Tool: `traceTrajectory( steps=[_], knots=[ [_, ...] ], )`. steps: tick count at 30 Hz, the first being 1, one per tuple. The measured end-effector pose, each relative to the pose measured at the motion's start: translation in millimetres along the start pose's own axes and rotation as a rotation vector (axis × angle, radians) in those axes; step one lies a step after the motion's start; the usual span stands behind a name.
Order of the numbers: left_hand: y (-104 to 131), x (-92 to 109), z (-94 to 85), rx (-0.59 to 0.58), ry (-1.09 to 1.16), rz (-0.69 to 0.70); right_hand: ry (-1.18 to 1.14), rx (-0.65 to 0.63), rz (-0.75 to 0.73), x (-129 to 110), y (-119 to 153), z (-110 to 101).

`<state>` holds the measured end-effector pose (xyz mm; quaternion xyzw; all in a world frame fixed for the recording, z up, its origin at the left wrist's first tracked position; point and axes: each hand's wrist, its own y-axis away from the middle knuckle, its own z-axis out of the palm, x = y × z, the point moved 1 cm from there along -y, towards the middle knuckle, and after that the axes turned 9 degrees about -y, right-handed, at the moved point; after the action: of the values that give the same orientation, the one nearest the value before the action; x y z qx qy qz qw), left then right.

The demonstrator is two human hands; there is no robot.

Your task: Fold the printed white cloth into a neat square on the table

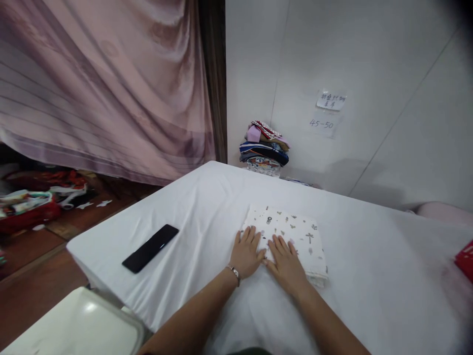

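A folded white cloth (pixel 291 224) with small plant prints lies flat on the white-covered table (pixel 199 207). My left hand (pixel 247 254) rests at the cloth's near left corner, palm down with fingers spread. Beside it, my right hand (pixel 286 264) lies flat on the near part of the cloth, its fingers stretched out. The two thumbs almost meet between the hands. Layers of the fold show at the cloth's near right corner.
A black phone (pixel 151 248) lies on the table's left part. Behind the far edge stands a stack of folded fabrics (pixel 264 148) against the wall. A white stool (pixel 81 325) is at the lower left, and a red object (pixel 465 261) at the right edge.
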<state>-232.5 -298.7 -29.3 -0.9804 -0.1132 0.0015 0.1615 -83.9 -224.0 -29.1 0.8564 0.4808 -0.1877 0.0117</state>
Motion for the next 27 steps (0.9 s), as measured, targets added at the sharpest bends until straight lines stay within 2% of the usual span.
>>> traceTrajectory(
  steps=[6, 11, 14, 16, 20, 27],
  knots=[
    [6.8, -32.3, -8.2, -0.145, 0.079, -0.292, 0.017, -0.036, 0.019, 0.3, 1.0, 3.5],
    [-4.5, -36.3, -14.2, -0.199, 0.275, -0.409, 0.039, -0.038, 0.028, 0.4, 0.9, 4.5],
    [-16.6, -39.2, -11.6, -0.222, 0.455, -0.517, 0.06, 0.029, -0.019, 1.3, 2.8, 7.0],
    [-24.1, -42.8, -8.3, -0.278, 0.587, -0.582, 0.069, 0.082, -0.082, 2.1, 4.7, 8.1],
    [-30.3, -46.8, -4.4, -0.376, 0.752, -0.601, 0.064, 0.121, -0.192, 3.3, 8.1, 6.6],
    [-16.4, -39.5, -12.9, -0.319, 0.68, -0.542, 0.053, 0.025, -0.261, 4.9, 8.3, 6.8]
  ],
)
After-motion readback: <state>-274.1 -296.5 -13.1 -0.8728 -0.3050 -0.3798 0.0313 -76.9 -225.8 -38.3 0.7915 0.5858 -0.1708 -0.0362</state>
